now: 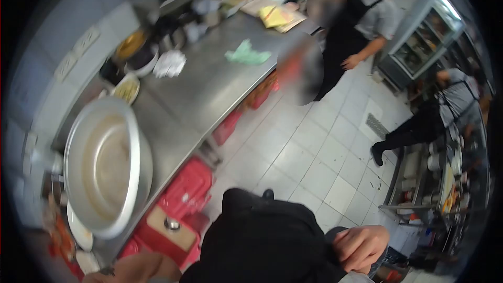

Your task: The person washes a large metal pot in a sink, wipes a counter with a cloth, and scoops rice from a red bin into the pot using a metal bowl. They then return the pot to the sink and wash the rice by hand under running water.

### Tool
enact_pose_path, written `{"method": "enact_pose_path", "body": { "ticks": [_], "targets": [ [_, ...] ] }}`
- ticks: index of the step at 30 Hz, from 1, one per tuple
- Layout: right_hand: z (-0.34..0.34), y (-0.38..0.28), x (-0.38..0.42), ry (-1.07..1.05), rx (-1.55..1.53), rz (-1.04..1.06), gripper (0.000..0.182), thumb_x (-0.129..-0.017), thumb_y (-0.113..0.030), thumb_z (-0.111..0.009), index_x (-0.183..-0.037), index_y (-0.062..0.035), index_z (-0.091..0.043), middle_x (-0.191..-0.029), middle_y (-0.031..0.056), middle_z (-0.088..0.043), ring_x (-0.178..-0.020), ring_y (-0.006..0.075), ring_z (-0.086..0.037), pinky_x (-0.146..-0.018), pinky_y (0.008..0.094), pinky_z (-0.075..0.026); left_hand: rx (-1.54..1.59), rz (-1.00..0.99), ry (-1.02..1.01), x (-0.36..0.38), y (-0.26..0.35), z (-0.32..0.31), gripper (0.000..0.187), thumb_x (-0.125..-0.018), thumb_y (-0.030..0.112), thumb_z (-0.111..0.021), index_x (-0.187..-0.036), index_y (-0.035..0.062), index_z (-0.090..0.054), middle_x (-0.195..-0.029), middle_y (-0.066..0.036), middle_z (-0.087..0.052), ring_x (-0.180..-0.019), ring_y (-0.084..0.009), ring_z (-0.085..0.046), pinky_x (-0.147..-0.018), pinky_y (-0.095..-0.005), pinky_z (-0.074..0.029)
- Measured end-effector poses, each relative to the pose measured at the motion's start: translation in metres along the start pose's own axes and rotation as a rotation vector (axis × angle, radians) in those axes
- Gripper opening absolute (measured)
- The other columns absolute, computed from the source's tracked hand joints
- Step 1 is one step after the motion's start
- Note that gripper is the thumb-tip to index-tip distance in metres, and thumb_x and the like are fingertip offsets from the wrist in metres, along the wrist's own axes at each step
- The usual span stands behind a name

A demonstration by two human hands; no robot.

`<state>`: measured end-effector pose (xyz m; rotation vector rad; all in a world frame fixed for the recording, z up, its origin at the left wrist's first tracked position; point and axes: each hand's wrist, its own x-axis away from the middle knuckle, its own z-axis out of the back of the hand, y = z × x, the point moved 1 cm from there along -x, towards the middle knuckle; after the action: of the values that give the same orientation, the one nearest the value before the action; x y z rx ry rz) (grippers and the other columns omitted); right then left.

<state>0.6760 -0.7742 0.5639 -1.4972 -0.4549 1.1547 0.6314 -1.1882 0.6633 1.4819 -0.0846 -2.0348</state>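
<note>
At the lower right, my right hand (362, 247) is curled into a loose fist beside my black apron (257, 236); whether anything is inside its fingers is hidden. Low at the left, part of my left hand or forearm (137, 268) shows below the red crates (187, 186), its fingers out of sight. A large metal basin (111, 170) rests on the steel counter (183, 94), above and left of my left arm. Brown residue marks the basin's inside.
A green cloth (248, 53), crumpled foil (170, 64) and a yellow packet (274, 17) lie on the counter. One person (348, 36) stands at its far end; another (445, 99) bends by the right shelves (419, 178). A glass-door fridge (427, 36) stands behind.
</note>
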Motion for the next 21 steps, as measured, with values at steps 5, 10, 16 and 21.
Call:
{"method": "enact_pose_path", "body": {
  "ticks": [5,10,16,21],
  "targets": [
    [0.021,0.031,0.011,-0.099,-0.169,0.041,0.014,-0.083,-0.009,-0.056,-0.085,0.0040,-0.062,-0.078,0.0152,-0.060,-0.058,0.0262,-0.054,-0.065,0.0368,-0.041,0.325,0.181,0.033,0.014,-0.007,0.004,0.028,-0.084,0.007,-0.050,-0.110,0.0046,-0.059,-0.114,-0.013,-0.055,-0.089,-0.0212,-0.060,-0.081,-0.0293,-0.048],
    [0.063,0.105,0.035,-0.159,-0.474,0.007,0.039,-0.083,-0.024,-0.057,-0.111,0.0027,-0.053,-0.093,0.0206,-0.061,-0.077,0.0309,-0.060,-0.072,0.0450,-0.044,0.359,0.568,1.011,0.115,-0.132,-0.031,0.042,-0.087,0.025,-0.048,-0.119,-0.0026,-0.043,-0.115,-0.019,-0.051,-0.099,-0.0255,-0.054,-0.084,-0.0372,-0.044],
    [0.064,0.298,0.052,0.445,-0.282,-0.934,0.064,-0.085,-0.049,-0.046,-0.127,-0.0011,-0.042,-0.121,0.0182,-0.051,-0.116,0.0300,-0.044,-0.099,0.0403,-0.030,0.263,1.943,0.862,0.371,-0.233,-0.215,0.066,-0.088,0.054,-0.035,-0.134,0.0065,-0.034,-0.137,-0.011,-0.034,-0.123,-0.0226,-0.036,-0.102,-0.0315,-0.027],
    [0.054,0.392,0.106,-0.213,0.058,-1.437,0.062,-0.087,-0.046,-0.047,-0.129,-0.0013,-0.040,-0.123,0.0163,-0.050,-0.111,0.0271,-0.048,-0.095,0.0322,-0.036,0.133,2.346,0.649,0.448,-0.166,-0.361,0.059,-0.088,0.050,-0.035,-0.127,0.0056,-0.043,-0.130,-0.014,-0.044,-0.121,-0.0286,-0.039,-0.102,-0.0374,-0.029]
  ]
}}
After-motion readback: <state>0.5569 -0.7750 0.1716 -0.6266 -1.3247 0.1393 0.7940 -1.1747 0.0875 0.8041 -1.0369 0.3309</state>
